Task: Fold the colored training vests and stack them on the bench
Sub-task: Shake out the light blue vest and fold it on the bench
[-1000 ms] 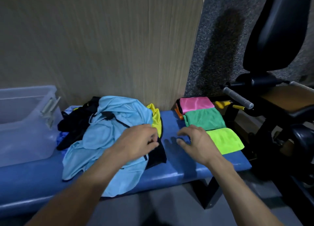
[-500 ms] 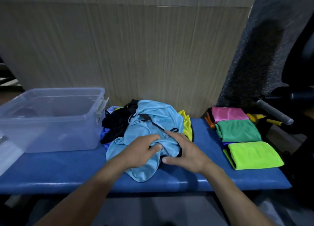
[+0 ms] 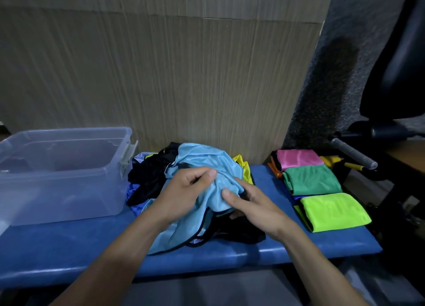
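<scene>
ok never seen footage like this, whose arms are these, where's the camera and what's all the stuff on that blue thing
There is no machine here: the arms belong to a person, and the single camera is worn on their head, looking forward and down, so you see the scene from their viewpoint.

The blue thing is a padded bench against a wall. At its left end stands a clear plastic bin. In the middle lies a loose pile of unfolded vests, with a light blue vest on top and black and yellow ones under it. At the right end lie folded vests: pink, green and lime.

The left hand and the right hand both grip the light blue vest, fingers bunching its fabric.
</scene>
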Motion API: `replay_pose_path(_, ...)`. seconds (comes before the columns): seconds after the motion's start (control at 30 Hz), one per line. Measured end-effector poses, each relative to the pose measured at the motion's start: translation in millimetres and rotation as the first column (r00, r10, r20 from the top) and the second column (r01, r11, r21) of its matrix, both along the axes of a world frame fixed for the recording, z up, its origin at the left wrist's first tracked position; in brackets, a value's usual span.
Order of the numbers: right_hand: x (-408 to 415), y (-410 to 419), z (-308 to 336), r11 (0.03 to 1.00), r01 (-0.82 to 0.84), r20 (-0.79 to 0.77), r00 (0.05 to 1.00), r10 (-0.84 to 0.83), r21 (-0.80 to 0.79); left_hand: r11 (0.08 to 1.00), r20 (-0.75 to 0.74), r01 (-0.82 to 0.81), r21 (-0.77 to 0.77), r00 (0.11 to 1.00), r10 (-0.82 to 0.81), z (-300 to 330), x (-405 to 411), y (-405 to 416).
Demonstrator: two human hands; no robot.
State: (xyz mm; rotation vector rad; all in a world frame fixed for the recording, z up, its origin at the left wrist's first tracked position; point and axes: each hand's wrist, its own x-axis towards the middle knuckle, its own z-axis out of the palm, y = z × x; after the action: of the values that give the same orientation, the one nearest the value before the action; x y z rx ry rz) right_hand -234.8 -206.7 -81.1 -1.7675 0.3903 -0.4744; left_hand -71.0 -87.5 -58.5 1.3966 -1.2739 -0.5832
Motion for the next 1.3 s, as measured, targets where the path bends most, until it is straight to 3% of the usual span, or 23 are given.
replay_pose_path(0.1,3,3,1,0.994,0.106,0.132,0.986,-0.104,-0.009,0.997,0.052,-0.043,-0.058,0.998,0.046,2,0,0)
replay_pose_path(0.2,2,6,9,0.975,0.136,0.280,0.943,-0.182,0.175,0.999,0.239,-0.046,0.017,0.970,0.041,-8,15,0)
replay_pose_path(0.27,1,11,16,0.930,0.086,0.352,0.910,-0.220,0.357,0.987,0.417,-0.099,0.129,0.908,0.036,-19,22,3)
replay_pose_path(0.37,-2,14,26,0.807,-0.038,0.435,0.857,-0.277,0.589,0.935,0.647,-0.310,0.172,0.752,0.130,-39,36,1)
replay_pose_path(0.43,-6,14,35,0.731,-0.117,0.480,0.821,-0.310,0.672,0.905,0.659,-0.371,0.209,0.737,0.150,-46,45,-2)
replay_pose_path(0.57,-15,1,41,0.675,-0.131,0.521,0.745,-0.416,0.727,0.942,0.444,-0.257,0.216,0.885,0.140,-38,51,1)
replay_pose_path(0.67,-19,-17,34,0.624,-0.051,0.465,0.715,-0.523,0.780,0.974,0.105,-0.158,0.165,0.984,0.142,-13,38,5)
replay_pose_path(0.77,-23,-33,27,0.566,-0.015,0.420,0.686,-0.594,0.824,0.984,-0.276,-0.083,0.160,0.953,0.125,19,26,11)
replay_pose_path(0.87,-20,-46,14,0.544,0.089,0.335,0.702,-0.629,0.834,0.987,-0.445,0.008,0.160,0.893,0.065,39,19,13)
replay_pose_path(0.97,-14,-54,-6,0.647,0.323,0.213,0.764,-0.609,0.690,0.982,-0.547,-0.043,0.184,0.825,0.139,41,21,7)
replay_pose_path(1.07,-13,-51,-23,0.790,0.527,0.034,0.825,-0.564,0.314,0.946,-0.544,-0.111,0.303,0.795,0.267,34,31,1)
replay_pose_path(1.1,-14,-51,-28,0.837,0.527,-0.010,0.847,-0.532,0.144,0.910,-0.434,-0.178,0.373,0.833,0.342,25,38,-3)
replay_pose_path(1.17,-12,-52,-37,0.863,0.447,-0.119,0.868,-0.482,-0.237,0.803,-0.019,-0.382,0.457,0.899,0.438,14,48,-10)
replay_pose_path(1.2,-9,-50,-39,0.847,0.385,-0.153,0.873,-0.463,-0.365,0.769,0.196,-0.495,0.405,0.868,0.455,10,50,-13)
replay_pose_path(1.23,-7,-47,-40,0.835,0.342,-0.176,0.876,-0.450,-0.432,0.759,0.322,-0.568,0.318,0.818,0.477,7,52,-14)
replay_pose_path(1.3,-2,-40,-41,0.834,0.288,-0.194,0.888,-0.416,-0.470,0.765,0.292,-0.615,0.193,0.780,0.553,11,51,-12)
